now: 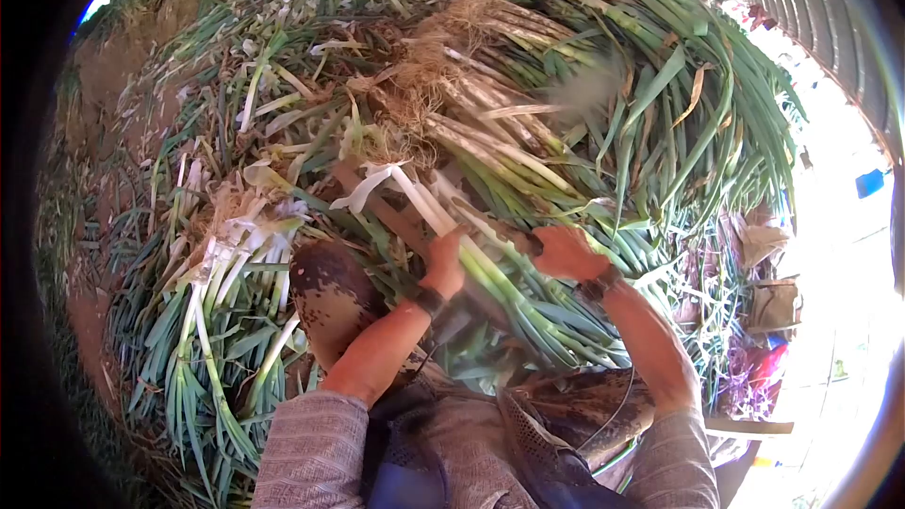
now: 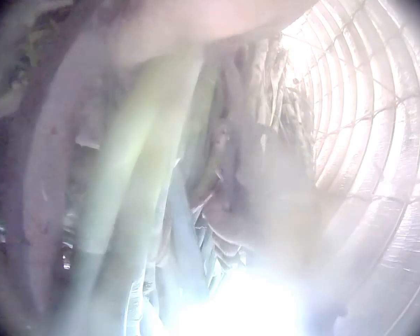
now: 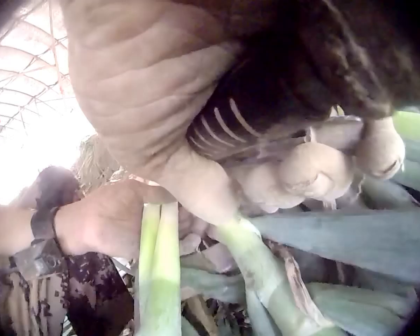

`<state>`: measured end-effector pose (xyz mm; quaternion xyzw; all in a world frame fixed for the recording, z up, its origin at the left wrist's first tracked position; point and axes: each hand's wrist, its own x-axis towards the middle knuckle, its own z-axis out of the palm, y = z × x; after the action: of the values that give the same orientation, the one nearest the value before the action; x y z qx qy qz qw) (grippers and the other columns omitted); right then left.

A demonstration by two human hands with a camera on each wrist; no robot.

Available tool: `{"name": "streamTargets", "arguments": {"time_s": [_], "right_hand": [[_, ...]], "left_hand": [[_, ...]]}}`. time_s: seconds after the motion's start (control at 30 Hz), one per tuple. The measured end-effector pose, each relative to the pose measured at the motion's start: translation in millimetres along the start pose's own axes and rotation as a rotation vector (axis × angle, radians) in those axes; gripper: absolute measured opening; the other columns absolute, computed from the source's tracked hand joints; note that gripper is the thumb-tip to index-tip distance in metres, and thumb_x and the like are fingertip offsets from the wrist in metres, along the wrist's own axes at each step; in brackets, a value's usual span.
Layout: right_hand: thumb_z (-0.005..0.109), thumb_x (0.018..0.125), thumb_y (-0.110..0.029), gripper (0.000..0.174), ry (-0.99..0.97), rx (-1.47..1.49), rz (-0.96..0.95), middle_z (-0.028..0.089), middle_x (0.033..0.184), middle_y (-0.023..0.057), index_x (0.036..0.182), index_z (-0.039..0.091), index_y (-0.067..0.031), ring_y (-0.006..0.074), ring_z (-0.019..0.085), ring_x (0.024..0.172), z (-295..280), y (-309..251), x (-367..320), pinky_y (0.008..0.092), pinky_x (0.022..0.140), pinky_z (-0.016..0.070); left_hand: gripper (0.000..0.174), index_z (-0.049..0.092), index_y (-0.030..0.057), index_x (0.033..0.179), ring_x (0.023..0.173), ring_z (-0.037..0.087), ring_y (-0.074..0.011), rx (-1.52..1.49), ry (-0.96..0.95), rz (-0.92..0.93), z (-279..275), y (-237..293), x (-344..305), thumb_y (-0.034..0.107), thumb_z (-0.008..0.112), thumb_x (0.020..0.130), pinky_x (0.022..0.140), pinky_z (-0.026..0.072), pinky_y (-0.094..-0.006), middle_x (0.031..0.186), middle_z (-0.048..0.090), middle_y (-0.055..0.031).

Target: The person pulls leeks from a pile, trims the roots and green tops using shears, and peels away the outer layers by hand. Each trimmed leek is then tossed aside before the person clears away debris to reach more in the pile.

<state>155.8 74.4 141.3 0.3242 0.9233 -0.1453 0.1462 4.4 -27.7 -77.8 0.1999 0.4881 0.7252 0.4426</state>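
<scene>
My left hand [image 1: 445, 264] grips pale green onions [image 1: 422, 200] around their stalks, with the white root ends pointing up and away and the green leaves [image 1: 542, 325] running down toward my lap. Just to the right, my right hand [image 1: 567, 253] has its fingers curled in. Seen from the right wrist, its thumb [image 3: 203, 189] presses on a green onion stalk [image 3: 262, 269] against the bent fingers. A loose brownish strip of outer skin [image 1: 485, 217] leads from the stalks toward that hand. The left wrist view is blurred and washed out by glare.
Unpeeled green onions with rooty, soiled ends [image 1: 509, 113] are heaped ahead and to the right. A pile with white stalks [image 1: 222, 259] lies at left, beside my knee [image 1: 335, 297]. Stripped leaves litter the ground. A ribbed greenhouse wall [image 1: 820, 19] rises at right.
</scene>
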Motion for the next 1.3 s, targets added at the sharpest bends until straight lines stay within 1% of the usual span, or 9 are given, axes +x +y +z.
{"name": "streamTargets", "arguments": {"time_s": [0.13,0.2,0.3,0.53,0.6,0.73,0.87,0.97,1.3], "right_hand": [[0.057,0.078,-0.027,0.03,0.036,0.053,0.022,0.067,0.087,0.0242,0.094,0.069,-0.0038,0.0447,0.062,0.085,-5,-12,22,0.0521,0.078,0.0487],[0.057,0.077,-0.026,0.03,0.028,0.025,-0.01,0.067,0.086,0.024,0.093,0.069,-0.0043,0.0448,0.062,0.085,-11,-20,27,0.0524,0.078,0.0486],[0.057,0.076,-0.025,0.029,0.01,0.014,-0.018,0.067,0.085,0.0233,0.093,0.069,-0.0054,0.0446,0.062,0.084,-19,-32,29,0.0523,0.076,0.0484],[0.057,0.078,-0.028,0.027,-0.035,-0.065,-0.032,0.066,0.082,0.0229,0.086,0.068,-0.0042,0.0437,0.062,0.079,-13,-9,15,0.0507,0.072,0.0482],[0.059,0.079,-0.032,0.032,-0.001,-0.056,-0.016,0.067,0.081,0.0214,0.089,0.068,-0.0041,0.0413,0.064,0.078,-15,14,0,0.0489,0.073,0.0497],[0.062,0.08,-0.035,0.033,-0.083,-0.009,0.116,0.066,0.081,0.0215,0.088,0.066,-0.0032,0.0399,0.063,0.079,-13,42,-50,0.0471,0.073,0.0481],[0.063,0.08,-0.027,0.024,0.027,0.039,0.065,0.064,0.073,0.0206,0.087,0.065,-0.0042,0.0412,0.061,0.072,-7,64,-109,0.0477,0.067,0.0472],[0.063,0.079,-0.023,0.021,-0.012,0.036,0.238,0.064,0.071,0.019,0.089,0.065,-0.0052,0.0406,0.061,0.072,-13,63,-143,0.0467,0.066,0.0474],[0.058,0.086,-0.034,0.027,0.029,0.028,0.083,0.064,0.07,0.0207,0.085,0.067,-0.0078,0.042,0.06,0.067,0,78,-177,0.0495,0.065,0.0469]], "left_hand": [[0.029,0.063,0.0029,0.117,0.085,0.067,-0.0183,0.444,0.031,0.333,-10,-28,12,-0.002,0.052,0.091,0.073,0.0547,-0.034,0.1,0.068,-0.0121],[0.026,0.064,0.0002,0.112,0.084,0.067,-0.0185,-0.182,0.035,-0.05,-3,-19,10,0.005,0.062,0.087,0.073,0.054,-0.0346,0.096,0.068,-0.0107],[0.026,0.064,-0.0025,0.105,0.084,0.066,-0.0185,-0.537,0.209,-0.306,11,12,4,0.011,0.068,0.083,0.074,0.0533,-0.0344,0.093,0.067,-0.0089],[0.025,0.061,0.0004,0.111,0.09,0.066,-0.025,-0.568,0.128,-0.276,4,-6,11,0.013,0.063,0.089,0.083,0.0536,-0.0401,0.104,0.066,-0.01],[0.022,0.061,0.0031,0.108,0.088,0.065,-0.0249,0.044,-0.036,0.213,-22,-66,36,0.014,0.063,0.089,0.082,0.0538,-0.0405,0.1,0.065,-0.0082],[0.015,0.061,0.0082,0.098,0.081,0.064,-0.0231,-0.611,0.068,-0.381,27,55,-1,0.016,0.068,0.088,0.076,0.0544,-0.0398,0.089,0.063,-0.0045],[0.026,0.062,0.0086,0.101,0.066,0.057,-0.0183,-0.565,0.135,-0.354,32,67,5,0.016,0.077,0.08,0.057,0.0536,-0.0379,0.082,0.059,-0.0023],[0.031,0.062,0.0107,0.102,0.068,0.058,-0.016,-0.588,0.134,-0.263,31,78,12,0.015,0.08,0.077,0.057,0.0527,-0.0344,0.084,0.06,-0.0009],[0.035,0.062,0.0047,0.099,0.056,0.055,-0.0165,-0.35,0.301,0.028,15,185,19,0.016,0.083,0.074,0.045,0.0505,-0.0347,0.08,0.06,-0.0041]]}}
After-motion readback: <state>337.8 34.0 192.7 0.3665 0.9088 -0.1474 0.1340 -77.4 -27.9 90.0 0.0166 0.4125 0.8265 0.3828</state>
